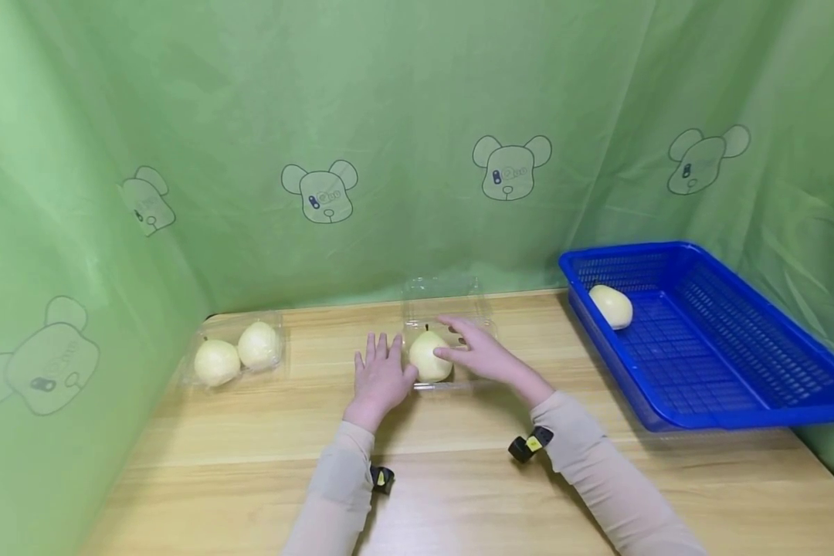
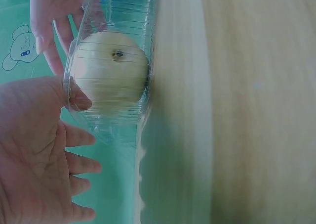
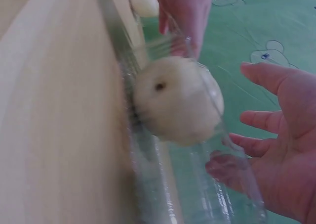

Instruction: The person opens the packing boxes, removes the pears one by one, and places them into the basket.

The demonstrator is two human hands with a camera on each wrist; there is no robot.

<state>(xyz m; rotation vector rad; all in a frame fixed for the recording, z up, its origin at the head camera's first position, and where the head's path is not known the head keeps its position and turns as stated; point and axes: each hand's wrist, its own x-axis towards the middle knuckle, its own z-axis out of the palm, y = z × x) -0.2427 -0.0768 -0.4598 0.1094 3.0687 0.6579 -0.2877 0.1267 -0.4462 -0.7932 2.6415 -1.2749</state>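
A pale yellow pear (image 1: 429,357) with a dark stem sits in the left half of a clear plastic clamshell box (image 1: 445,384), whose lid (image 1: 441,288) stands raised behind it. At the box's left side is my left hand (image 1: 381,380), its fingers extended. In the left wrist view its thumb (image 2: 79,96) reaches over the rim beside the pear (image 2: 111,68). Spread over the box's right half is my right hand (image 1: 483,354), thumb close to the pear. Through the plastic in the right wrist view, a fingertip of this hand (image 3: 281,145) shows, with nothing gripped.
To the left, another clear box (image 1: 278,359) holds two pears (image 1: 217,363). A blue plastic basket (image 1: 639,409) stands at the right with one pear (image 1: 611,306) inside. Green printed curtain (image 1: 417,139) hangs behind the wooden table (image 1: 452,494) and along its left side.
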